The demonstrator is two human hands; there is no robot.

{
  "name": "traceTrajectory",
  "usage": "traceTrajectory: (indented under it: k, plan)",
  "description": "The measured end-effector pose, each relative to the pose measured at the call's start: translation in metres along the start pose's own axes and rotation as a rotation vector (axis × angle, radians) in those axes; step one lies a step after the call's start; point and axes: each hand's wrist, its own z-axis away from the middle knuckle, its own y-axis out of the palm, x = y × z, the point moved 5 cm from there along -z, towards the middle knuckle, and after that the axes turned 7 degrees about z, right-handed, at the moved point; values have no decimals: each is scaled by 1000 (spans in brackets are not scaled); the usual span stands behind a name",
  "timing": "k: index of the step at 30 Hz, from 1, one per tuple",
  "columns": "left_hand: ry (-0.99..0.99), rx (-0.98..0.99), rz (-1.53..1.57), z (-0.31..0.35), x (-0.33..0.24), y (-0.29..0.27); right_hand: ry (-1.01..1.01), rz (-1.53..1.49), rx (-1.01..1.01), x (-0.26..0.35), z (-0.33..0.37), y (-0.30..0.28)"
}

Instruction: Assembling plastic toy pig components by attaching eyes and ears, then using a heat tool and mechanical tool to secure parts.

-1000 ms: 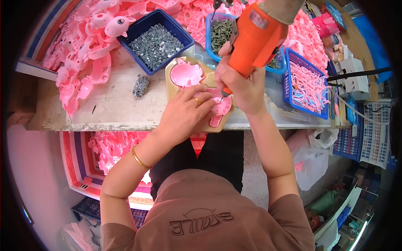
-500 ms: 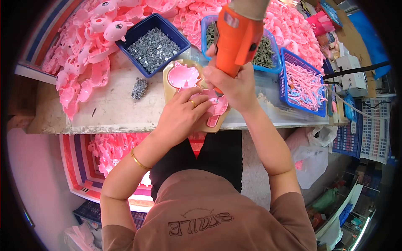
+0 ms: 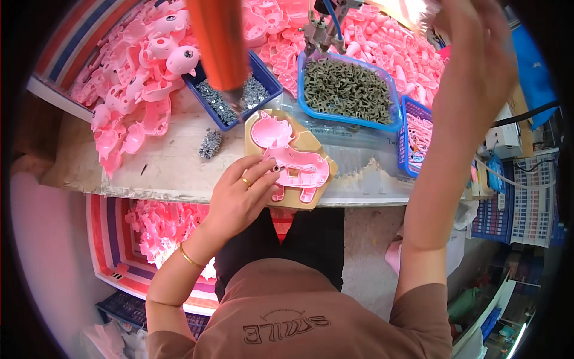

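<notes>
A pink plastic animal-shaped half shell (image 3: 308, 164) lies hollow side up in a tan shaped holder (image 3: 320, 194) at the table's front edge. My left hand (image 3: 239, 191) rests at its left side, fingers stretched out and touching the shell. A small dark ring shows beside the fingertips. My right hand (image 3: 478, 72) is raised high at the right, blurred and partly cut off by the top edge, so I cannot tell its grip. An orange electric screwdriver (image 3: 218, 42) hangs, out of both hands, over a dark blue bin (image 3: 263, 75) of small silvery screws.
A light blue tray (image 3: 353, 124) holds many grey-green metal clips. Behind lie heaps of pink shells (image 3: 371, 42), with more at the left. A blue basket (image 3: 406, 137) of pink strips stands at the right. A clump of screws (image 3: 210, 143) lies on the table.
My right hand has let go of the screwdriver and risen to the upper right. The screwdriver has swung left. My left hand has drawn back slightly, uncovering more of the shell.
</notes>
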Motion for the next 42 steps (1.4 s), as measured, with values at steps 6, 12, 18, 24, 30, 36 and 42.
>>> traceTrajectory:
  k: [6, 12, 18, 24, 30, 36, 42]
  plan:
    - [-1, 37, -8, 2, -2, 10, -140, 41, -304, -33, -65, -31]
    - [-14, 95, -77, 1, -4, 16, -92, -128, 200, -49, -86, 0]
    - [-17, 112, -191, 1, -4, 25, 94, -670, -132, -23, -22, 23]
    - [-20, 131, -210, 4, -2, 28, 243, -725, -83, -11, 10, 35]
    - [-40, 100, -211, 1, -5, 25, 399, -621, -34, -13, 30, 41]
    - [-28, 129, -189, 3, -3, 28, 125, -724, -133, -19, 37, 42]
    - [-52, 101, -100, 6, -2, 27, 351, -660, -76, -19, 34, 34]
